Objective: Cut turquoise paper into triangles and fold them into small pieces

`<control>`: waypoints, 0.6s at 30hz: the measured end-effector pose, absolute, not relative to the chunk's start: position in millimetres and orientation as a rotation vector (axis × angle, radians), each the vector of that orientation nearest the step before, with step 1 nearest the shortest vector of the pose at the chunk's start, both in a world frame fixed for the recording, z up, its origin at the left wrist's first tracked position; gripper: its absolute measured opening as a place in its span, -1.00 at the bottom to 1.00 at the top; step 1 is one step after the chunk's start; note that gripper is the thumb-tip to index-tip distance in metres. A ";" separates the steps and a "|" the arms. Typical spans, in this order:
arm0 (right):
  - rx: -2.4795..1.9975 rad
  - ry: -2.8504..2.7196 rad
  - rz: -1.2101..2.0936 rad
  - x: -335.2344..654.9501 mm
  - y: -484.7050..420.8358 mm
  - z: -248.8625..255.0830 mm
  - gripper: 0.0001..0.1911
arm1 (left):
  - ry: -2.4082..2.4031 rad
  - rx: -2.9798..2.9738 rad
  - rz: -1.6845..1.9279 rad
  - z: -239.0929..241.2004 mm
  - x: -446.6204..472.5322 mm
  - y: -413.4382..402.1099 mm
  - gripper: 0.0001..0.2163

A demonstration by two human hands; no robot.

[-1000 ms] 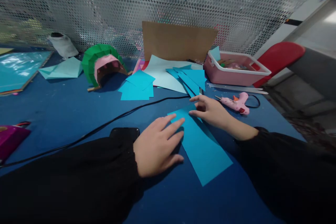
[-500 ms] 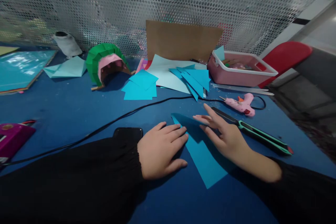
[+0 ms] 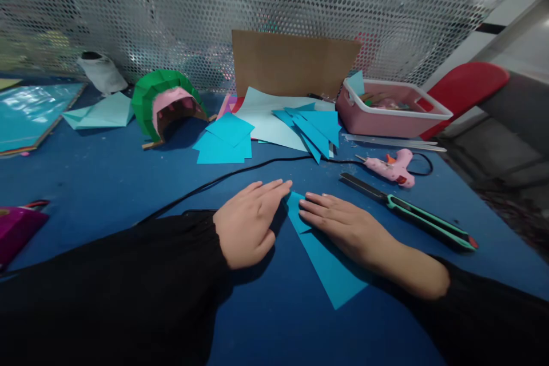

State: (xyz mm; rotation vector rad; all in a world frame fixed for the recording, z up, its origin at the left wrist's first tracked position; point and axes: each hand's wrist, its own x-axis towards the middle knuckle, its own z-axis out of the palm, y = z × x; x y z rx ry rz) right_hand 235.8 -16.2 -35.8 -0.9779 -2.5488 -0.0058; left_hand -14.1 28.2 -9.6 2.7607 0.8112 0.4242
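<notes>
- Now the left hand [image 3: 246,226], fingers extended and grasping nothing, is off the oblong bright-blue paper sheet [image 3: 330,269], just beside its far corner; whether it touches cannot be told.
- The sheet lies on the blue tabletop [image 3: 266,320], partly beneath the right hand; its far end, raised half a second ago, is folded down, so the crease is presumably being set.
- The right hand [image 3: 351,229], flattened and unclenched, rests on the folded part.
- Counts, left to right: one faceted green-and-pink dome [image 3: 171,97]; at least two overlapping blue paper squares [image 3: 225,140]; one brown rectangular cardboard panel [image 3: 295,63]; at least three pointed blue paper pieces [image 3: 315,132]; one white-rimmed pink plastic basket [image 3: 381,124]; one pink glue gun [image 3: 388,170]; one black-and-green cutter [image 3: 429,224].
</notes>
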 end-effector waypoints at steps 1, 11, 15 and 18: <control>-0.957 -2.555 0.001 235.8 -16.0 -36.1 -0.60 | 0.808 2.743 0.372 -10.5 -14.1 28.3 -0.36; -0.907 -2.617 0.131 235.2 -15.3 -29.3 -0.62 | 0.815 2.756 0.206 -9.7 -13.0 25.5 -0.37; -0.916 -2.614 0.183 234.5 -16.7 -28.1 -0.59 | 0.830 2.756 0.179 -9.1 -12.8 24.3 -0.37; -0.901 -2.646 0.185 234.9 -17.5 -26.4 -0.55 | 0.851 2.771 0.190 -8.2 -12.5 22.5 -0.38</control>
